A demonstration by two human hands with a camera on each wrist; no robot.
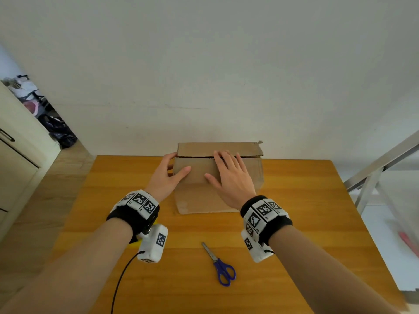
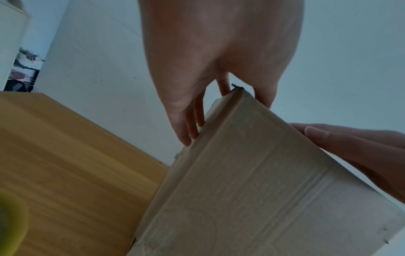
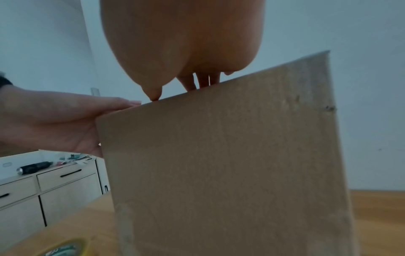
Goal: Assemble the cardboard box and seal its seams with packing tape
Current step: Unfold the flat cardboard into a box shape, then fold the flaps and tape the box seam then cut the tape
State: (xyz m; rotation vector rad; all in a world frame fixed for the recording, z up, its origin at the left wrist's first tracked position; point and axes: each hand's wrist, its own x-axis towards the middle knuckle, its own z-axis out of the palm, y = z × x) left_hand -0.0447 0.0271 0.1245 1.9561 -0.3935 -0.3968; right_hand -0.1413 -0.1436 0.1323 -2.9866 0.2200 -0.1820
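Cardboard fills the space under both hands: the right hand (image 1: 229,175) lies flat with straight, spread fingers on the near top flap of the plain brown cardboard box (image 1: 217,191), its fingertips reaching the dark slit where that flap meets the far flap (image 1: 217,149), which is not fully down. The left hand (image 1: 169,172) clasps the box's upper left corner, thumb on the top panel and fingers curled down the left side, as the left wrist view shows. The box stands at the far middle of the orange wooden desk (image 1: 306,211), close to the pale wall. Nearer the person lie blue-handled steel scissors (image 1: 220,266); a yellow roll of packing tape (image 3: 67,247) sits low at the desk's near edge, mostly hidden under the left wrist in the head view. I see no tape on the seam, so sealing looks not yet begun. The main risk, in my judgement, is that either hand must let go to fetch the roll, and the springy flaps may then lift, leaving a gapped or crooked seam. Pressing hard mid-flap could also cave the panel inward if nothing supports it. A sideways shove might slide the light box toward the wall.
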